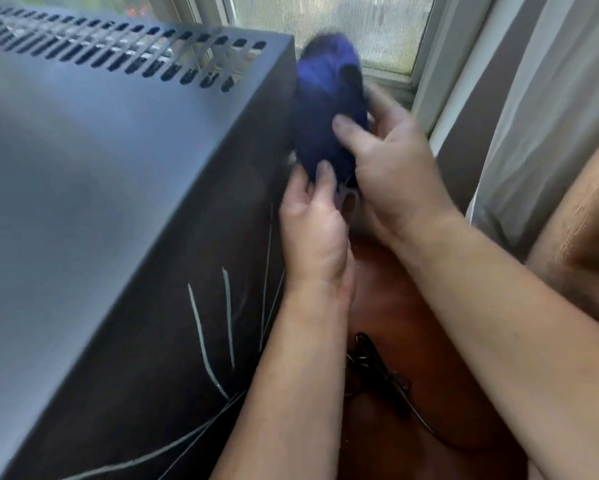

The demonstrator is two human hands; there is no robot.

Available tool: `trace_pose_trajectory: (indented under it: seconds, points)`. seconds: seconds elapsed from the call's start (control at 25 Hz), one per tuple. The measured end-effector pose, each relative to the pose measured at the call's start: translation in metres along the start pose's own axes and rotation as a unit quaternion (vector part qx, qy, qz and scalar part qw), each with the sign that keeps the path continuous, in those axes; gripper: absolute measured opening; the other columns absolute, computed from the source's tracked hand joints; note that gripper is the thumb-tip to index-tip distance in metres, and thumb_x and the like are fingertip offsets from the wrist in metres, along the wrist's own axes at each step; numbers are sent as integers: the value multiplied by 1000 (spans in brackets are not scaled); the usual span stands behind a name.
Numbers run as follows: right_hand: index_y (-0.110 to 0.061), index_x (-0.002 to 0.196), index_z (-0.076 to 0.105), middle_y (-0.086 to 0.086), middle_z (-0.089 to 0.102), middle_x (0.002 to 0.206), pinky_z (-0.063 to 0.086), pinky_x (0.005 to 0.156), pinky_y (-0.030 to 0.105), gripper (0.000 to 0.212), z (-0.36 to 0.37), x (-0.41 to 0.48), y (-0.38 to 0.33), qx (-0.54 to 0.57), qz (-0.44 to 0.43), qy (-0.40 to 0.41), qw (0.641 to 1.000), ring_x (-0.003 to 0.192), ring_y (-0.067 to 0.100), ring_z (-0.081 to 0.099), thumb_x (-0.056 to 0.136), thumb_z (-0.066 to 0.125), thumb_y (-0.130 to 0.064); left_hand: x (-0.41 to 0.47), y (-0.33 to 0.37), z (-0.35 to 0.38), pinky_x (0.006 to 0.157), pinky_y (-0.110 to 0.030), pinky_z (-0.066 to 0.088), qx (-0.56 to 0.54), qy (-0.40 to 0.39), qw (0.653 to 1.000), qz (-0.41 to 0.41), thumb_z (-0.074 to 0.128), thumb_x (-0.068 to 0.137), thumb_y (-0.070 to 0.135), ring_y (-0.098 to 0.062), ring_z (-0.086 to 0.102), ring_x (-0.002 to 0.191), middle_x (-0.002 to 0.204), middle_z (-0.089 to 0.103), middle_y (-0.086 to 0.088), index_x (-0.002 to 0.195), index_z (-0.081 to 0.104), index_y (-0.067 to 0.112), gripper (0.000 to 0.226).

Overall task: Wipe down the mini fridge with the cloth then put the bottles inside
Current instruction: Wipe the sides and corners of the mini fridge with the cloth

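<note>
The black mini fridge (111, 188) fills the left of the view, its flat top slotted with vents along the far edge and its right side wall marked with pale scratches. A bunched dark blue cloth (326, 102) hangs beside the fridge's upper right side, near the back corner. My right hand (391, 168) grips the cloth from the right, thumb across its front. My left hand (313, 230) holds the cloth's lower end from below, close to the fridge wall. No bottles are in view.
A window with a screen (353, 32) and white frame stands right behind the fridge. A pale curtain (533, 109) hangs on the right. A black power cord (377, 372) lies on the reddish wooden floor (412, 341) in the narrow gap beside the fridge.
</note>
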State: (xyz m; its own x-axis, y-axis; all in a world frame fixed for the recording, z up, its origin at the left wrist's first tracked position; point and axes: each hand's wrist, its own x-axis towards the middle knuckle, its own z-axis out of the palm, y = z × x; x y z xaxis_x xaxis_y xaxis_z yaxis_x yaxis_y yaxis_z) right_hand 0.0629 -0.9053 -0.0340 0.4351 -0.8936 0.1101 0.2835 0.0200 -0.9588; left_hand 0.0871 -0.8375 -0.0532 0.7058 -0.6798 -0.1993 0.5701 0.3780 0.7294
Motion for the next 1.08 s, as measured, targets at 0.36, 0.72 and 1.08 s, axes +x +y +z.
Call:
trace_pose_trajectory:
  seconds: [0.36, 0.72, 1.08]
  points:
    - [-16, 146, 55, -6, 67, 137, 44, 116, 29, 54, 7, -98, -19, -115, -34, -85, 989, 134, 6, 59, 95, 64, 0, -82, 17, -43, 117, -53, 42, 37, 41, 998, 33, 48, 106, 8, -28, 65, 127, 131, 71, -13, 132, 65, 14, 32]
    - [-51, 124, 64, -18, 71, 131, 45, 118, 38, 55, 17, -239, 9, -118, 78, -186, 972, 130, -1, 60, 95, 68, -4, -203, 45, -138, 103, -39, 56, -11, 151, 985, -82, 53, 93, 26, -22, 74, 110, 115, 78, -13, 109, 79, 9, 35]
    - [-36, 134, 66, -22, 64, 129, 44, 112, 22, 44, 12, -315, -7, -231, 10, -293, 928, 127, -1, 60, 93, 71, -20, -266, 72, -175, 82, -34, 64, 33, 132, 987, -87, 59, 84, 26, -21, 78, 98, 114, 78, -16, 124, 69, 8, 46]
